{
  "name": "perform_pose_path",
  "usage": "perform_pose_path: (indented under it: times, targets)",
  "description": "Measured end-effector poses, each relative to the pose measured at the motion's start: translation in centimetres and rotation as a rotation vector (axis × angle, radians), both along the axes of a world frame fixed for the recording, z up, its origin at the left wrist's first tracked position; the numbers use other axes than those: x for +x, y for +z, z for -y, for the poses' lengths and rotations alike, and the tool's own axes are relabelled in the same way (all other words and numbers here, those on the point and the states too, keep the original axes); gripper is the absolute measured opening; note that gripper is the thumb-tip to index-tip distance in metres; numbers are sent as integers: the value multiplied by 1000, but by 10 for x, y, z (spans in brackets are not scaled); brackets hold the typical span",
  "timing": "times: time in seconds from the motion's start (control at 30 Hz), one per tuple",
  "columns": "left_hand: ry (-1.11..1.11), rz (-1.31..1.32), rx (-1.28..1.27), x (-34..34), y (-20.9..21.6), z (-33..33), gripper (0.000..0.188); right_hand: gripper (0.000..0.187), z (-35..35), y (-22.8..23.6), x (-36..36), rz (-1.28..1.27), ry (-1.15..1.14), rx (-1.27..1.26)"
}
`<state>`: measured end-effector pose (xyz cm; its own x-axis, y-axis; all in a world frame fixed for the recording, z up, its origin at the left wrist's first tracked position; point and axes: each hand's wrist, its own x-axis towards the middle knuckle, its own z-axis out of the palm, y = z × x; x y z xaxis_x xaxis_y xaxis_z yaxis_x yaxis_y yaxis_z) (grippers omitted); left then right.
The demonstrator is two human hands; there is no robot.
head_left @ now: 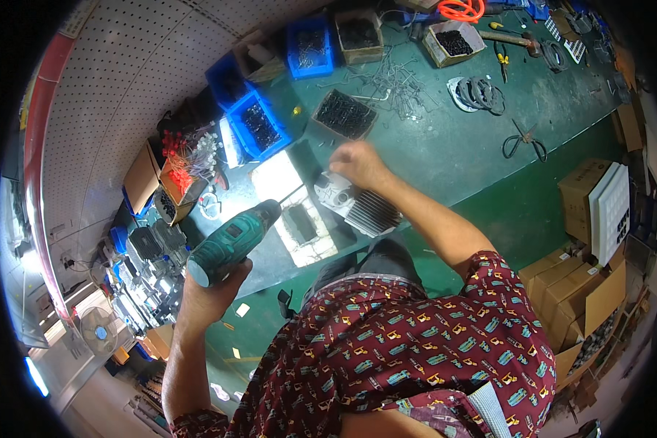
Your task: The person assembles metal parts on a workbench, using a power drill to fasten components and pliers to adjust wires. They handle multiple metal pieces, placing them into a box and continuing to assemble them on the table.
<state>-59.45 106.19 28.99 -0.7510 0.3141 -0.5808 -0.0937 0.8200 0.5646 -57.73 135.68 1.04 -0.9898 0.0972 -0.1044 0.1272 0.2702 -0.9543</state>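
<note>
A green cordless drill [235,237] is gripped in my left hand [216,293], its front end pointing toward the middle of the bench. My right hand [359,165] has curled fingers at the far edge of a grey metal housing [374,213] with cooling fins; anything pinched in them is hidden. The housing lies at the bench's near edge, its flat face with round openings toward the drill. Between drill and housing is a light-coloured board [315,247] with a grey rectangle on it. Just beyond my right hand stands an open box [372,125] of small black parts.
Blue bins [283,139] and cartons of small parts line the back of the green bench [423,157]. Scissors [524,140], black rings [482,95], a hammer [511,39] and pliers [502,62] lie to the right. Cardboard boxes [562,292] are stacked at right.
</note>
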Motion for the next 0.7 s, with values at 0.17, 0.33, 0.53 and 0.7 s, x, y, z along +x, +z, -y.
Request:
perform_pose_path:
  times: [0.17, 0.33, 0.53, 0.7]
  targets:
    - [11, 1, -2, -2, 0, -4, 26, 7, 8, 14, 2, -236, 234, 395]
    - [72, 52, -3, -2, -2, -6, 28, 16, 10, 21, 10, -144, 231, 440]
    - [44, 74, 56, -3, -3, -17, 30, 21, 16, 14, 24, -10, 129, 278]
    - [13, 70, 4, -4, -6, -19, 29, 16, 15, 11, 20, -110, 139, 345]
